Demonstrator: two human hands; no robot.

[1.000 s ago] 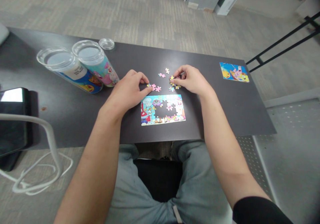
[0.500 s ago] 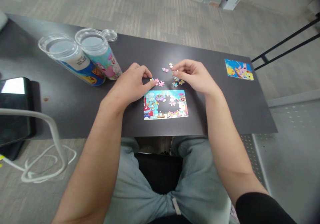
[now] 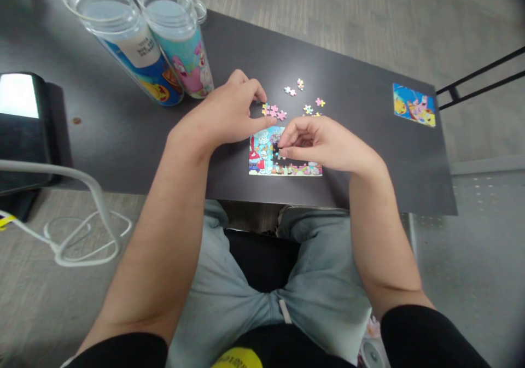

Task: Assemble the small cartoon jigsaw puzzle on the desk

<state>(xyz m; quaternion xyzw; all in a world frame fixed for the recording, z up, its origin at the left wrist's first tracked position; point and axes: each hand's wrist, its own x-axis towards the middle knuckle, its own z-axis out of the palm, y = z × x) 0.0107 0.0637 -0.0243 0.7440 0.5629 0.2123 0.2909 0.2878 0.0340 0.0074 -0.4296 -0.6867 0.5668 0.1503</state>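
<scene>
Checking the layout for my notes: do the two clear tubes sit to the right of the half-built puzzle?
No, the blue tube and the pink tube are both to the left of the half-built puzzle.

Dark table point(image 3: 123, 138) bears puzzle point(image 3: 262, 155), loose pieces point(image 3: 290, 91), two tubes point(image 3: 184, 51), card point(image 3: 413, 104)

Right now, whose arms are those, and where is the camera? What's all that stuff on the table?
Those are one person's own arms. The camera sits on their head, looking down, so you see what they see. On the dark table lies a half-done cartoon puzzle. The right hand is over it, fingertips pinched; whether they hold a piece is too small to see. The left hand touches pink loose pieces just behind the puzzle. Other pieces lie scattered nearby. Two clear tubes stand on the left; a small colourful picture lies on the right.
</scene>
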